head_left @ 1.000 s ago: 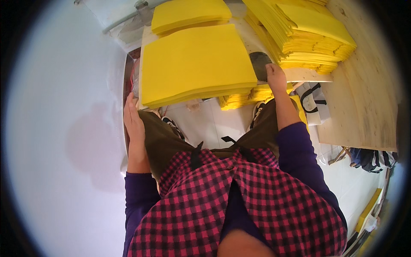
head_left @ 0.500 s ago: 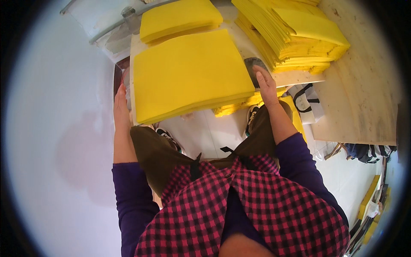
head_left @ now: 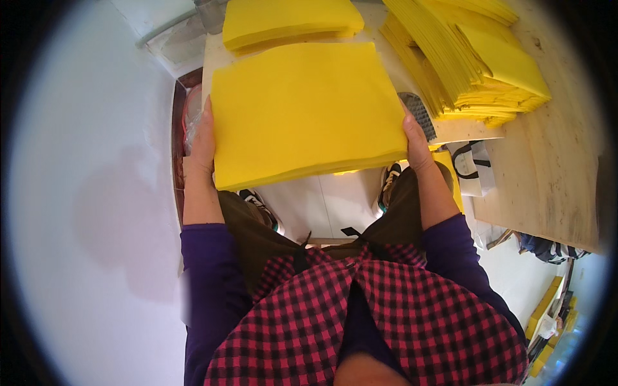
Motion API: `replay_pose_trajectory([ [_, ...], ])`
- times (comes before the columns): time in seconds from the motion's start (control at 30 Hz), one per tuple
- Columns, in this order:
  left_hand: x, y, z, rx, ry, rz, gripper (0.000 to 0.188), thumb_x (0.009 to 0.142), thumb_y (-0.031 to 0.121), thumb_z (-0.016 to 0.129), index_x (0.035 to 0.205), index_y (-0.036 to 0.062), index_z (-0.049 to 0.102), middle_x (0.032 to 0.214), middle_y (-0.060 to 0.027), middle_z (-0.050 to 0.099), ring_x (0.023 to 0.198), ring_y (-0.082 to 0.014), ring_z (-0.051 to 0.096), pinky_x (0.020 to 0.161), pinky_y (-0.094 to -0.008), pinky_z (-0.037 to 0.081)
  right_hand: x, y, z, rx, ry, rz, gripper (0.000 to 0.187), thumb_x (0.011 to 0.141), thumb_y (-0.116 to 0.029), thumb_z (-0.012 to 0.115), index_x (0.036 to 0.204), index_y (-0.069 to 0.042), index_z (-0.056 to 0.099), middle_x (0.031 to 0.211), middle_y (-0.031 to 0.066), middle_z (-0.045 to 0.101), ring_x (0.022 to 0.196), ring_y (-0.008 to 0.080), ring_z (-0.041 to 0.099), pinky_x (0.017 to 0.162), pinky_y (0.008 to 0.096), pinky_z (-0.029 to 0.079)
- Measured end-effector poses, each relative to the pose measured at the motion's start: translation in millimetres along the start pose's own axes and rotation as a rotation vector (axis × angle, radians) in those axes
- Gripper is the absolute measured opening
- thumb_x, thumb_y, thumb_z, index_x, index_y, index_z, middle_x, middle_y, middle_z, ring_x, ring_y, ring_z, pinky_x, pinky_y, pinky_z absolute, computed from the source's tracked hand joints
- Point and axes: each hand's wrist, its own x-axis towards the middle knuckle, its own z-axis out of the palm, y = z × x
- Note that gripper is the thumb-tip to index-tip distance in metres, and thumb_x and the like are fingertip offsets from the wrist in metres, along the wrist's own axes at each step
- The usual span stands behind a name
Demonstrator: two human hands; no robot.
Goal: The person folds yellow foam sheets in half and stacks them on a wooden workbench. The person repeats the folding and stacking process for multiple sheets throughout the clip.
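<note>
Yellow sheets (head_left: 309,116) sit stacked at the surface's (head_left: 399,74) near edge between your left hand (head_left: 203,145) and right hand (head_left: 418,145), fingers along the sides, how tightly closed unclear. Probably soft and bendy, they're best held by both side edges.

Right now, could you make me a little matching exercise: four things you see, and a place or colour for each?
1. left hand
2. right hand
3. textured pad
4. bag

A. dark grey
B. at the right edge of the front yellow stack
C. white and black
D. at that stack's left edge

Pairs: 1-D, 2-B, 3-A, 4-C
</note>
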Motion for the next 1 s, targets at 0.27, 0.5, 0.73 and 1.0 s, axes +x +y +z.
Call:
replay_pose_trajectory([
  [0.27,24.1,-22.7,-13.1,-0.008,-0.192,0.178,0.056,0.101,0.039,0.029,0.146,0.0046,0.028,0.147,-0.0112,0.034,0.133,-0.0222,0.034,0.109,-0.0300,0.027,-2.4,5.7,-4.4,-0.085,0.026,0.005,0.067,0.097,-0.045,0.041,0.143,0.002,0.031,0.147,0.0133,0.035,0.136,0.0234,0.030,0.112,0.0329,0.020],
  [0.5,0.0,-24.2,-21.0,0.036,0.154,0.273,0.038,0.102,0.026,0.038,0.130,0.0016,0.050,0.132,-0.0067,0.051,0.122,-0.0181,0.046,0.105,-0.0299,0.033,0.1,-11.0,-13.3,-0.133,0.268,-0.073,0.053,0.098,-0.039,0.044,0.131,0.002,0.048,0.131,0.0129,0.051,0.122,0.0225,0.046,0.107,0.0326,0.030],
  [0.73,2.3,2.2,-33.1,0.634,-0.151,0.592,0.017,0.091,0.017,0.056,0.095,0.0016,0.061,0.100,-0.0104,0.060,0.096,-0.0245,0.057,0.087,-0.0303,0.041,22.5,-60.5,-3.6,-0.578,-0.012,-0.131,0.027,0.095,-0.023,0.050,0.101,0.001,0.062,0.101,0.0103,0.062,0.099,0.0212,0.057,0.090,0.0303,0.043],
  [1.0,97.7,7.4,-6.4,1.124,-0.231,0.651,0.024,0.091,0.024,0.053,0.098,0.0026,0.060,0.100,-0.0143,0.060,0.096,-0.0333,0.057,0.085,-0.0410,0.043,137.2,-21.3,9.8,-1.159,-0.133,-0.382,0.029,0.089,-0.026,0.052,0.091,0.001,0.063,0.096,0.0179,0.063,0.092,0.0369,0.057,0.083,0.0429,0.045],
])
